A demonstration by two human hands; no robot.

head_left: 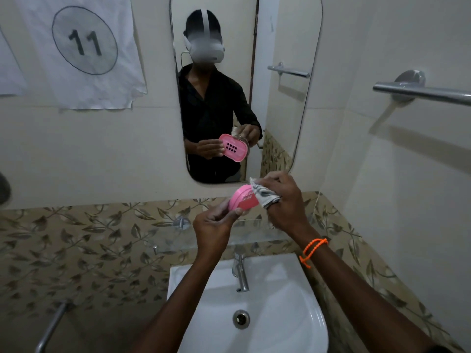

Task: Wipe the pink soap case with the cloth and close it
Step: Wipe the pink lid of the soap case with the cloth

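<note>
- Wall [76,154]: pale tiles above a band of leaf-patterned tiles; a paper sheet [84,49] marked "11" in a circle hangs at upper left
- Mirror [280,72]: upright, rounded corners; it reflects the person and the slotted inside of the case
- Basin [280,314]: white, below the hands, with a chrome tap [240,273] at its back edge and a drain [241,319] in the bowl
- Rail [420,91]: chrome, on the right wall
- Right hand [283,200]: fingers curled round the cloth, pressing it to the case; an orange cord [313,248] circles the wrist
- Left hand [214,220]: thumb and fingers pinch the lower edge of the case
- Cloth [265,196]: grey-white, bunched, touching the right side of the case
- Case [243,201]: pink, open, held in the air above the basin, in front of the mirror's lower edge
</note>
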